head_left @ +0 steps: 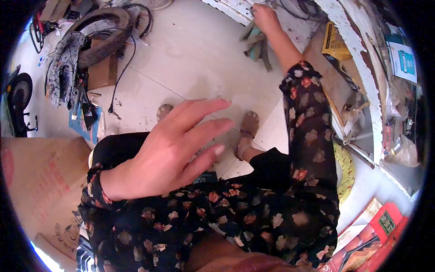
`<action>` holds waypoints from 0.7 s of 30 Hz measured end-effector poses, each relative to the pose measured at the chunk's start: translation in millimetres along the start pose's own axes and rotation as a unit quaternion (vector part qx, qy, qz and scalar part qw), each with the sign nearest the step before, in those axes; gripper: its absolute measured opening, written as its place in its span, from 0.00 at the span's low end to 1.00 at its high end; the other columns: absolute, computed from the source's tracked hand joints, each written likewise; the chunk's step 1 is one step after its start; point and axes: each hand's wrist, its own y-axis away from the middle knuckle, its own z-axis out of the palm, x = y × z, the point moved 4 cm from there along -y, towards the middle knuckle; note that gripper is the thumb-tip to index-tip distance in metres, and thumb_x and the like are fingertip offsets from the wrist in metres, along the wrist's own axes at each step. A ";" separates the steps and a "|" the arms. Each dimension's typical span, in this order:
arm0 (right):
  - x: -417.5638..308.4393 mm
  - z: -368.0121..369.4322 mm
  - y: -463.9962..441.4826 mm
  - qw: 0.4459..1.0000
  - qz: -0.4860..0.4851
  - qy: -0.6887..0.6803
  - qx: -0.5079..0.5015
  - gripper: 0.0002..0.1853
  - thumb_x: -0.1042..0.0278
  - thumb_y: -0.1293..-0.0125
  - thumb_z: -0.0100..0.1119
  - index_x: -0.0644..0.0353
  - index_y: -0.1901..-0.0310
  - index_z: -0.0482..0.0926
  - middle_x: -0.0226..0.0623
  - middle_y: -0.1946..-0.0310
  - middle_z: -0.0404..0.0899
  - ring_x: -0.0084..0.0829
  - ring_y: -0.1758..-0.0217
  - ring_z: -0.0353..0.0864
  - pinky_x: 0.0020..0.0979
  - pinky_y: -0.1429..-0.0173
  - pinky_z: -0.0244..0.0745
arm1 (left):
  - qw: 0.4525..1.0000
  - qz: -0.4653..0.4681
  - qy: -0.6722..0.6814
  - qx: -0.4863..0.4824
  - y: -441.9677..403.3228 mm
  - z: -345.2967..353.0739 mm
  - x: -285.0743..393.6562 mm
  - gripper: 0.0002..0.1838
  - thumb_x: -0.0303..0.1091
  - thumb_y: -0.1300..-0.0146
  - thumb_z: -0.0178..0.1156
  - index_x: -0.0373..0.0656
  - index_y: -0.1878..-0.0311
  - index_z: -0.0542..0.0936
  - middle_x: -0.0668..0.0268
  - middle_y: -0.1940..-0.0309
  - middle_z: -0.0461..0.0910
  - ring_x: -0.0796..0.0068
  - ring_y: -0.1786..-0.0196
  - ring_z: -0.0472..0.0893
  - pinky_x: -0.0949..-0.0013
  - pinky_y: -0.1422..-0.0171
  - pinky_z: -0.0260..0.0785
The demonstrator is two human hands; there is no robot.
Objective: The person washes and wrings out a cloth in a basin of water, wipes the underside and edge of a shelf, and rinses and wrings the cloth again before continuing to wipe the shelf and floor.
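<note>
Holds the left hand (170, 145) in mid-air, fingers loosely curled and apart, seemingly empty. Farther out, stretches the right hand (266, 19) to the greenish cloth (257, 46), seen against the pale floor (186, 50); cannot tell whether clamped on it. Looks light, soft and limp, best gripped at the bunched upper end.

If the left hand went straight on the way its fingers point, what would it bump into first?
Probably the right floral sleeve. The left hand points across toward it; a sandalled foot appears sooner in line but seems well below, though depth is unclear.
</note>
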 end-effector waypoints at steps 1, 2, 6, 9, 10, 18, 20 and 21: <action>-4.6 -7.7 3.2 1.000 -0.006 -0.014 0.022 0.11 0.68 0.38 0.47 0.61 0.60 0.78 0.52 0.60 0.79 0.54 0.58 0.79 0.47 0.52 0.74 | 1.000 0.007 0.000 0.001 -3.8 3.2 1.3 0.19 0.26 0.44 0.61 0.40 0.47 0.77 0.54 0.39 0.69 0.55 0.42 0.72 0.59 0.40 0.67; -9.3 -14.8 9.6 0.999 -0.007 -0.029 0.042 0.11 0.68 0.37 0.47 0.61 0.60 0.78 0.52 0.60 0.79 0.54 0.57 0.79 0.47 0.52 0.74 | 1.000 0.013 0.002 -0.004 -4.0 4.9 3.9 0.19 0.26 0.44 0.61 0.40 0.47 0.77 0.54 0.39 0.69 0.55 0.42 0.72 0.59 0.40 0.67; 11.0 -41.3 64.6 0.997 0.005 -0.058 -0.042 0.10 0.70 0.38 0.49 0.60 0.58 0.78 0.51 0.58 0.78 0.51 0.54 0.78 0.45 0.50 0.74 | 1.000 -0.017 0.001 0.005 5.2 -7.7 -3.1 0.20 0.27 0.43 0.60 0.40 0.46 0.77 0.54 0.39 0.69 0.55 0.41 0.72 0.59 0.39 0.67; 7.6 -61.3 81.9 0.993 0.043 -0.066 -0.086 0.10 0.71 0.39 0.49 0.61 0.58 0.78 0.51 0.58 0.78 0.51 0.54 0.78 0.45 0.50 0.73 | 0.999 -0.049 -0.018 0.005 14.3 -20.0 -8.1 0.21 0.29 0.43 0.60 0.40 0.44 0.76 0.53 0.38 0.69 0.55 0.40 0.71 0.58 0.38 0.66; 2.5 -55.7 70.8 0.994 0.031 -0.062 -0.086 0.10 0.71 0.38 0.48 0.61 0.58 0.78 0.51 0.58 0.78 0.52 0.54 0.78 0.45 0.50 0.73 | 0.999 -0.050 -0.007 -0.001 13.5 -21.2 -8.4 0.21 0.29 0.43 0.60 0.39 0.44 0.76 0.53 0.38 0.69 0.54 0.39 0.71 0.58 0.38 0.65; -47.4 5.9 -41.9 0.993 -0.055 -0.068 0.075 0.11 0.67 0.35 0.46 0.61 0.58 0.77 0.52 0.58 0.79 0.53 0.55 0.79 0.46 0.49 0.74 | 0.999 -0.030 -0.002 -0.020 1.5 -16.8 -10.5 0.21 0.28 0.43 0.61 0.39 0.45 0.76 0.52 0.38 0.68 0.53 0.38 0.70 0.58 0.35 0.63; -42.7 -4.9 -8.0 0.994 -0.043 -0.080 0.052 0.10 0.68 0.36 0.48 0.61 0.58 0.77 0.52 0.59 0.79 0.52 0.55 0.79 0.46 0.50 0.74 | 0.999 -0.035 0.002 -0.011 6.8 -15.7 -9.1 0.21 0.27 0.44 0.61 0.39 0.45 0.76 0.52 0.38 0.68 0.54 0.38 0.70 0.58 0.36 0.64; -33.5 -14.3 7.9 0.995 -0.041 -0.084 0.046 0.10 0.69 0.37 0.49 0.61 0.58 0.77 0.52 0.60 0.79 0.52 0.55 0.79 0.46 0.50 0.74 | 0.999 -0.033 -0.002 -0.004 8.4 -17.5 -10.8 0.21 0.27 0.44 0.62 0.39 0.45 0.76 0.52 0.38 0.68 0.54 0.38 0.70 0.58 0.36 0.64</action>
